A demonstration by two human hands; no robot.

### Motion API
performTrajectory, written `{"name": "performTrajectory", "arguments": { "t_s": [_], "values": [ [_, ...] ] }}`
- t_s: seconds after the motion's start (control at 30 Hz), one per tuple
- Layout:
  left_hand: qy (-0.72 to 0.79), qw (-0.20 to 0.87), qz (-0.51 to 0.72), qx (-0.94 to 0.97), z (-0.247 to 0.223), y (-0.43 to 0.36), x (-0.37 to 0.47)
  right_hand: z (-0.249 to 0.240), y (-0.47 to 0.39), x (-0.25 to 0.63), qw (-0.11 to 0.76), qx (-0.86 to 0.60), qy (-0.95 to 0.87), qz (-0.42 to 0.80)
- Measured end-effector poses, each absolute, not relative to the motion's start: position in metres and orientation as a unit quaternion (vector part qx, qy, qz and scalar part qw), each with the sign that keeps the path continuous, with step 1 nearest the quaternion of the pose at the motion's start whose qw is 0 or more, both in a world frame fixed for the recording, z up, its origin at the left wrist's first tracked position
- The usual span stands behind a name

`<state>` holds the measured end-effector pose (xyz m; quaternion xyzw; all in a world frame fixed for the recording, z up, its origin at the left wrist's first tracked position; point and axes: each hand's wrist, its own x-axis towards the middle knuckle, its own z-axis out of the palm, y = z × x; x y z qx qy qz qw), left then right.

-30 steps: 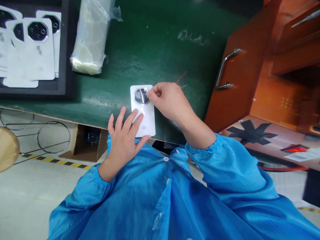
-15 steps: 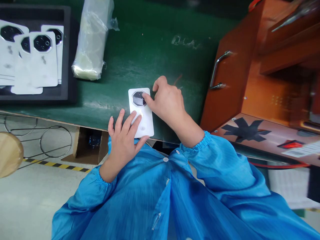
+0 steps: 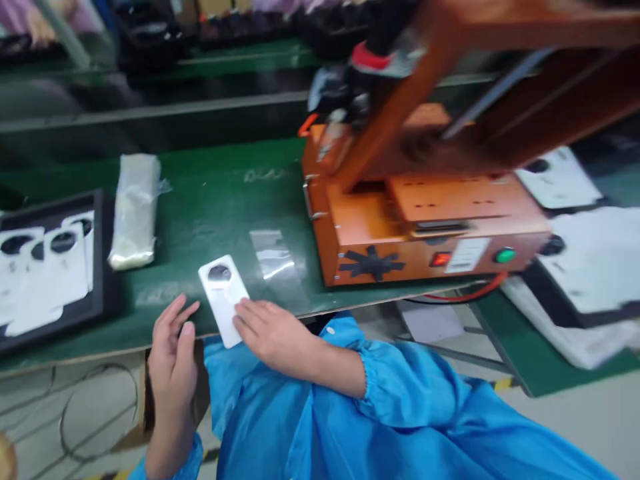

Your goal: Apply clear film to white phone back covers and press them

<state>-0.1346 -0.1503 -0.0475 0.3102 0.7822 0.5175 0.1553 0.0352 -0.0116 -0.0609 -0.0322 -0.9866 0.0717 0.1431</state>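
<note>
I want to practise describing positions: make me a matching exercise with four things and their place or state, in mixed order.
1. right hand
2. left hand
3. clear film
4. wrapped bundle

A. just right of the black tray
B. open, with nothing visible in its grip
C. fingers touching the white panel
D. on the green table, between the white panel and the orange machine

Pairs: 1-C, 2-B, 3-D, 4-A

White round-cornered panel, dark camera window at far end, aslant on green tabletop, by its edge
</note>
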Motion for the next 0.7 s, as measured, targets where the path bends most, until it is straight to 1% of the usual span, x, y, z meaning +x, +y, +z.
{"name": "performTrajectory", "arguments": {
  "t_s": [0.07,0.13,0.2,0.27,0.37,0.47,0.6,0.7],
  "values": [
    [0.788,0.146,0.507,0.318,-0.032,-0.137,-0.139,-0.051,-0.004,0.045,0.195,-0.016,-0.979,0.052],
    [0.775,0.153,0.495,0.361,-0.013,-0.117,-0.137,-0.032,0.008,0.064,0.278,-0.018,-0.960,0.032],
    [0.742,0.185,0.486,0.423,0.006,-0.090,-0.129,-0.014,0.020,0.094,0.353,-0.035,-0.934,0.037],
    [0.702,0.224,0.476,0.480,0.022,-0.058,-0.117,0.001,0.029,0.128,0.407,-0.061,-0.909,0.067],
    [0.648,0.291,0.458,0.535,0.038,-0.004,-0.093,0.012,0.034,0.183,0.454,-0.109,-0.879,0.095],
    [0.601,0.376,0.443,0.549,0.048,0.045,-0.063,0.016,0.029,0.232,0.493,-0.190,-0.845,0.083],
    [0.575,0.484,0.425,0.505,0.057,0.089,-0.022,0.013,0.023,0.286,0.552,-0.268,-0.790,0.007],
    [0.572,0.523,0.417,0.475,0.063,0.108,0.001,0.006,0.025,0.315,0.562,-0.298,-0.769,-0.070]
  ]
}}
